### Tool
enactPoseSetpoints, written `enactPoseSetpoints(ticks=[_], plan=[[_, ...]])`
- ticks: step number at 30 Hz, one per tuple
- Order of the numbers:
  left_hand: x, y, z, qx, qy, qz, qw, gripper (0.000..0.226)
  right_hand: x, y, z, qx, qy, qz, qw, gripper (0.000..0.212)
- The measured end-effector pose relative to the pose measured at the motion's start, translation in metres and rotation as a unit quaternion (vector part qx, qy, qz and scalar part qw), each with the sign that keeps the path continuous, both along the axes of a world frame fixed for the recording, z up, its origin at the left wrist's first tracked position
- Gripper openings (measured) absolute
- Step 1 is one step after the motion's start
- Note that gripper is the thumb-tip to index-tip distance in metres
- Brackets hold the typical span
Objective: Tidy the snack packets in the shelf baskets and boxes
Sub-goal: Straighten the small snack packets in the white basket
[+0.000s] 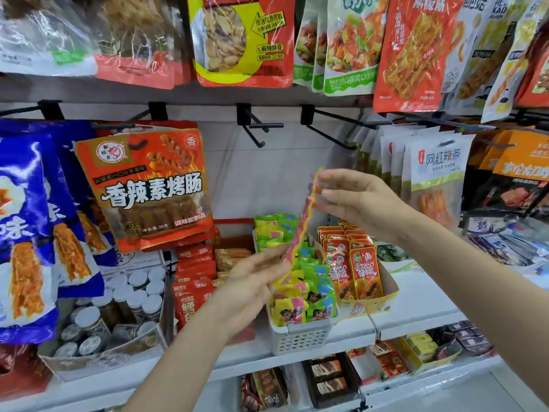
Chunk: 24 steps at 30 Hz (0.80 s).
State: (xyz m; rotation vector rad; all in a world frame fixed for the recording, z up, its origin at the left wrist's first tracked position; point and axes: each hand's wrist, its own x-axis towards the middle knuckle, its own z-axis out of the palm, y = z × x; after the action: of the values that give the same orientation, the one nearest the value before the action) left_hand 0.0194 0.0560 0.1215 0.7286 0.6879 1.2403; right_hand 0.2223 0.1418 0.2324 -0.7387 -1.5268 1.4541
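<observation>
- Both forearms enter from the lower edge of the frame and converge above the white perforated basket (300, 337) on the shelf (416, 315).
- Held item: a long, thin snack packet (300, 221), seen nearly edge-on, red with a yellow serrated border. Its long axis runs steeply, from upper right to lower left.
- Right hand (353, 200): raised, palm turned left, fingers (320, 181) curled round the upper end of the packet in a pinch.
- Left hand (252, 281): lower and nearer the camera, palm turned up and to the right. Its fingers (270, 257) lie fairly straight along the lower end of the packet; motion blur prevents a firm reading, so they appear to support rather than clamp.
- Packet position: in the air, directly above the basket of small green and yellow packets (306, 304), apart from them.
- Adjacent: a yellow cardboard box (383, 298) of upright red packets (364, 270) stands just right of the basket.
- Judgement: placement depends on rotating the long axis to match the row below; the left hand is nearer the basket.
</observation>
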Motion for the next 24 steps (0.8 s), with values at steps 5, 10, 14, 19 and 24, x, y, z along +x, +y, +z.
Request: enactPoseSetpoints(ticks=[5,10,14,19,24], plan=[[-0.003,0.015,-0.015,0.127,0.196,0.176,0.956,0.045,-0.001,0.006,0.002,-0.061,-0.039,0.025,0.997,0.029],[-0.008,0.024,-0.020,0.194,0.280,0.214,0.915,0.052,0.001,0.008,0.010,0.108,-0.247,-0.070,0.960,0.012],[-0.016,0.020,-0.026,0.191,0.352,0.167,0.901,0.067,0.009,0.006,0.027,0.193,-0.244,-0.160,0.937,0.013],[-0.013,0.007,-0.041,0.217,0.546,0.074,0.806,0.094,0.014,-0.002,0.023,0.243,-0.328,-0.176,0.896,0.019],[-0.007,0.004,-0.050,0.229,0.615,0.062,0.752,0.085,0.010,-0.003,0.012,0.238,-0.363,-0.191,0.880,0.029]])
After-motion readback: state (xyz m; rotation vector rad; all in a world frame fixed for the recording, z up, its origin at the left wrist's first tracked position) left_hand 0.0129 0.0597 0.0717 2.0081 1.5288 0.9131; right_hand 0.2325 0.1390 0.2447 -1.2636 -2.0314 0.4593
